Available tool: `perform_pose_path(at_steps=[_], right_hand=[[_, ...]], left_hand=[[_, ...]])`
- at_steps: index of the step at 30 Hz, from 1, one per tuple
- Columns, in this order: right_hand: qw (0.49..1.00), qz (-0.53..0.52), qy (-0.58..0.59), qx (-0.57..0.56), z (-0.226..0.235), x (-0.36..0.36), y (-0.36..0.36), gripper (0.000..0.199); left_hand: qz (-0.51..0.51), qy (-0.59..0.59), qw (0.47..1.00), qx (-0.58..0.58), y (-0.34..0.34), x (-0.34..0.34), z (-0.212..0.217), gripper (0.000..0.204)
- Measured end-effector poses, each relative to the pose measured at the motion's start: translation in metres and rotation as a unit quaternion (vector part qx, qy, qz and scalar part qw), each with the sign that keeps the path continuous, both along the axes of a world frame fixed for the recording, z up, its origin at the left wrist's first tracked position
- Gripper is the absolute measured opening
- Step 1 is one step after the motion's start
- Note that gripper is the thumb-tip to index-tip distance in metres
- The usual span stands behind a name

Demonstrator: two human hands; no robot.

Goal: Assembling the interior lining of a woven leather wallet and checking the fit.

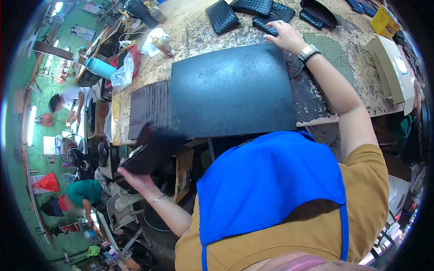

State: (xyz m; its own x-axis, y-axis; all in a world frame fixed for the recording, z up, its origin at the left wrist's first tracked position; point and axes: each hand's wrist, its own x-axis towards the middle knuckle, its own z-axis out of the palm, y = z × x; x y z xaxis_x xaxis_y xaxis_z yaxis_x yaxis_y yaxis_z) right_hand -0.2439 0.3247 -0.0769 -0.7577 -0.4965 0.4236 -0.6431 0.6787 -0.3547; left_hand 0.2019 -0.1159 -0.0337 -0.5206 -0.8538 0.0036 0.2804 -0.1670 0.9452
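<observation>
My left hand (139, 180) grips a dark, flat leather-like piece (156, 151) by its edge, below the table's front edge; motion blurs it, and its exact kind cannot be made out. At the back of the table my right hand (288, 37) has its fingers apart, with the fingertips over the near edge of a black woven pouch (274, 17). Whether they touch it is unclear. Between my hands lies a large black flat board or sheet (233, 90). Left of it, a row of overlapping dark brown pieces (151, 106) rests on the table.
More black woven pouches (221, 17) lie at the back of the worn table (190, 34). An open cardboard box (386, 67) and a yellow box (384, 22) stand at the right. A turquoise tumbler (99, 67) is at the left, where two people work farther off.
</observation>
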Motion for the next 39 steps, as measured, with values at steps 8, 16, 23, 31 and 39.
perform_pose_path(at_steps=[8, 16, 23, 31, 39], right_hand=[[0.991, -0.074, 0.072, 0.089, -0.040, -0.067, 0.004, 0.033], [0.990, -0.063, 0.073, -0.101, 0.073, 0.017, 0.034, 0.024], [0.793, -0.011, -0.473, -0.384, 0.038, 0.064, 0.016, 0.043], [0.960, -0.067, -0.151, -0.227, 0.000, -0.009, 0.090, 0.030], [0.898, -0.433, 0.028, -0.076, -0.051, -0.119, 0.208, 0.096]], left_hand=[[0.223, 0.023, 0.953, 0.204, -0.043, 0.173, -0.200, 0.071], [0.318, -0.341, 0.861, -0.205, -0.002, 0.054, -0.192, 0.058], [-0.025, -0.006, 0.953, -0.303, 0.065, -0.109, -0.013, 0.051], [-0.216, 0.431, 0.826, -0.292, 0.058, -0.077, 0.161, 0.052], [-0.147, 0.360, 0.824, -0.412, 0.071, -0.042, 0.204, 0.051]])
